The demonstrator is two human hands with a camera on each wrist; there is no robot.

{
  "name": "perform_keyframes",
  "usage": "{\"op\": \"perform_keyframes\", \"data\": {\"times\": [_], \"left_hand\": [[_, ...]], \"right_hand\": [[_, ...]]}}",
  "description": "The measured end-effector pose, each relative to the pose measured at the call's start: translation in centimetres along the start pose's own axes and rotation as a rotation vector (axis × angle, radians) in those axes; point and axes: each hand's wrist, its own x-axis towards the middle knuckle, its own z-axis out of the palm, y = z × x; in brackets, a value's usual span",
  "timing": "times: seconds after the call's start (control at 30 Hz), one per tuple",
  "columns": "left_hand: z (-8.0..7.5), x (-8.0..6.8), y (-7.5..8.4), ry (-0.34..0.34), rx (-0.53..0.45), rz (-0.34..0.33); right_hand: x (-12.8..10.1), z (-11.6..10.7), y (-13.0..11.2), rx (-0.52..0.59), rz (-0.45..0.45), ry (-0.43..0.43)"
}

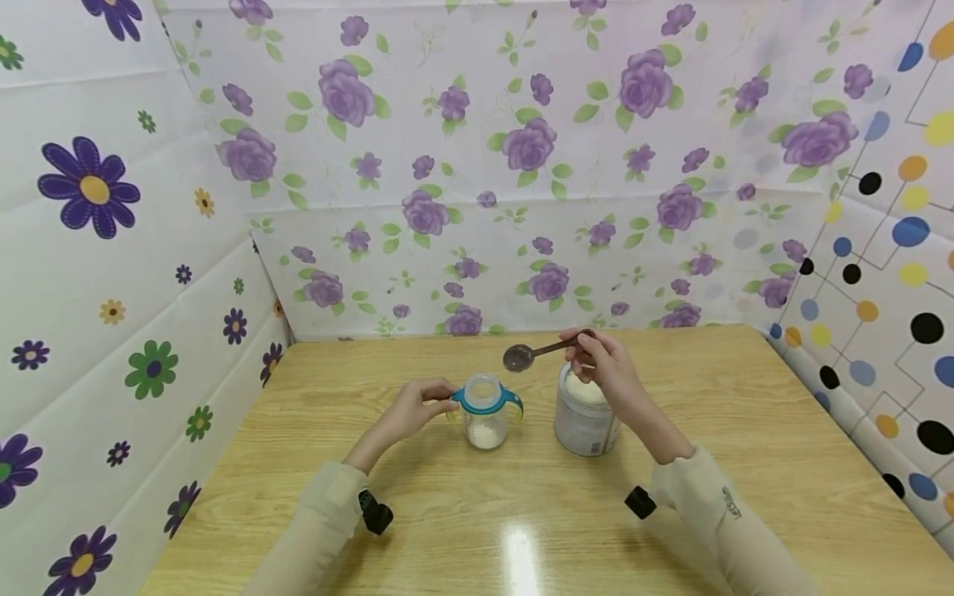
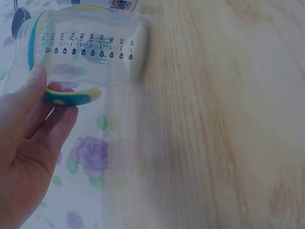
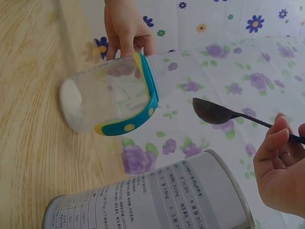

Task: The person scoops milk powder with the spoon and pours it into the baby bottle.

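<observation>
A clear baby bottle (image 1: pixel 486 430) with a blue and yellow two-handled collar stands upright and uncapped on the table, white powder in its bottom. My left hand (image 1: pixel 417 411) pinches the bottle's left handle (image 2: pixel 71 98) between thumb and fingers. Up to the right, my right hand (image 1: pixel 605 364) grips the handle of a dark measuring spoon (image 1: pixel 519 358). The spoon's bowl hangs in the air between bottle and can, above the bottle's height; it looks empty. Under the right hand stands an open can (image 1: pixel 585 426) filled with white powder (image 1: pixel 584 389).
The wooden table (image 1: pixel 447 530) ends at a back wall covered in purple-flowered cloth (image 1: pixel 425 215). Patterned cloths also hang at left (image 1: pixel 93 331) and right (image 1: pixel 879 290). Black wrist cameras sit on both forearms.
</observation>
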Motion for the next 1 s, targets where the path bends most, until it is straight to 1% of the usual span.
{"op": "perform_keyframes", "data": {"times": [0.17,0.4,0.53,0.73,0.9,1.0], "left_hand": [[0.0,0.0,0.0,0.004,0.004,0.014],[0.0,0.1,0.0,0.002,0.002,-0.027],[0.0,0.0,0.0,0.0,0.004,-0.028],[0.0,0.0,0.0,-0.002,-0.001,-0.025],[0.0,0.0,-0.1,-0.002,-0.004,-0.027],[0.0,0.0,-0.1,0.003,-0.001,-0.011]], "right_hand": [[-0.1,-0.3,-0.1,0.016,-0.005,0.009],[-0.1,-0.8,-0.5,0.073,0.044,0.05],[-0.1,-1.1,-0.7,0.113,0.06,0.082],[-0.1,-1.3,-0.8,0.13,0.073,0.103],[-0.2,-1.5,-0.9,0.109,0.08,0.123],[-0.3,-1.6,-0.9,0.078,0.081,0.144]]}}
